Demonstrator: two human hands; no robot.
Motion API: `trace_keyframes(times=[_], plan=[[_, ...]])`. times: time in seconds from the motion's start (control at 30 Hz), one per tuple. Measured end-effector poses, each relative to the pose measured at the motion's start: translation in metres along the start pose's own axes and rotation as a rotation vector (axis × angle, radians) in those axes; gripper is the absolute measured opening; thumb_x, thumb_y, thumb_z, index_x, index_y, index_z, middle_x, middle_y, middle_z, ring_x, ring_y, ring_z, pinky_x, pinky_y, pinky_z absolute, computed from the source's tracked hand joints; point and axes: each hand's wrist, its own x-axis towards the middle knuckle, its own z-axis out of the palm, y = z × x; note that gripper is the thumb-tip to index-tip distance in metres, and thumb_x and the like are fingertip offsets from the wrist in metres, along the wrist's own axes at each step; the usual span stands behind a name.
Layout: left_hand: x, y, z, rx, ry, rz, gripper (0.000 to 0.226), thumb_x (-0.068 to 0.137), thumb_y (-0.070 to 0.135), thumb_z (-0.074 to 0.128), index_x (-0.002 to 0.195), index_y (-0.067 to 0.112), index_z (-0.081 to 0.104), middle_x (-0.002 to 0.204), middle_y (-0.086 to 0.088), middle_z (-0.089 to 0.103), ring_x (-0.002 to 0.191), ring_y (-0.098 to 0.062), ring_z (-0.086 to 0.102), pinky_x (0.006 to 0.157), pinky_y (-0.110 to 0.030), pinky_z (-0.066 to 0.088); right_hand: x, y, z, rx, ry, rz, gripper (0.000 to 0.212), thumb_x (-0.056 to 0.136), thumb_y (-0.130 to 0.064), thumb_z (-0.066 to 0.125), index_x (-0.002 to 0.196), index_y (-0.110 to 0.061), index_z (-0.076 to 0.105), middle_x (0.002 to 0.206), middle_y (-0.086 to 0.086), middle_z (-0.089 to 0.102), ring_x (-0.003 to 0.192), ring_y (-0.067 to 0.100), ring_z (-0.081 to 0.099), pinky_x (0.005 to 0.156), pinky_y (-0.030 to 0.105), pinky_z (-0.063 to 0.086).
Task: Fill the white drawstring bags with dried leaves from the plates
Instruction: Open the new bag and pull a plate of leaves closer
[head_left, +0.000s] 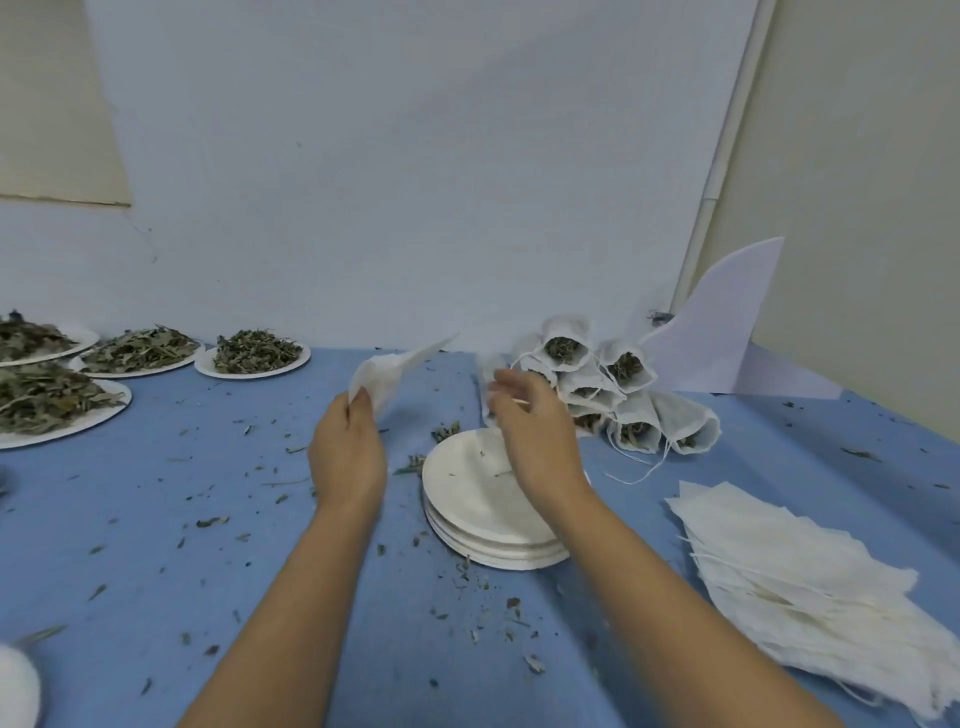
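Centrally, the left hand (345, 452) pinches a thin, pointed white bag (390, 370).

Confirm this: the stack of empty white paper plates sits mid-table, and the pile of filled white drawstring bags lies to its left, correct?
No. In the head view the pile of filled white drawstring bags lies to the right of the stack of empty white paper plates, not the left. The stack does sit mid-table.

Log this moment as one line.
left hand: holds empty bag | right hand: above stacked plates, grip unclear | filled bags: piled behind
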Motion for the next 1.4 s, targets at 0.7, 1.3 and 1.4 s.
trace_keyframes(times=[0.7,1.3,1.4], plan=[[0.188,-0.080,-0.064,1.251,-0.355,0.031,0.043,0.100,0.019,0.027,0.141,0.015,0.039,0.161,0.005,0.005,0.144,-0.027,0.007,0.109,-0.049,0.027,0.134,0.027,0.173,-0.137,-0.015,0.224,0.033,0.092,-0.012,0.044,0.060,-0.018,0.041,0.084,0.010,0.059,0.080,0.029,0.064,0.051,0.027,0.037],[0.128,-0.073,-0.042,1.287,-0.285,0.373,0.035,0.097,0.025,0.032,0.108,0.013,0.064,0.121,0.000,0.058,0.118,-0.020,0.042,0.098,-0.037,0.031,0.117,0.014,0.136,0.509,-0.034,0.489,0.041,0.100,-0.027,0.045,0.139,-0.017,0.043,0.127,-0.001,0.047,0.126,0.023,0.047,0.107,0.040,0.038],[0.100,-0.058,-0.048,1.265,-0.296,0.503,0.031,0.094,0.028,0.035,0.087,0.015,0.063,0.098,0.000,0.061,0.097,-0.018,0.046,0.092,-0.034,0.029,0.104,0.010,0.118,0.560,-0.026,0.558,0.048,0.101,-0.028,0.045,0.145,-0.014,0.035,0.146,0.004,0.039,0.131,0.025,0.042,0.107,0.040,0.037]])
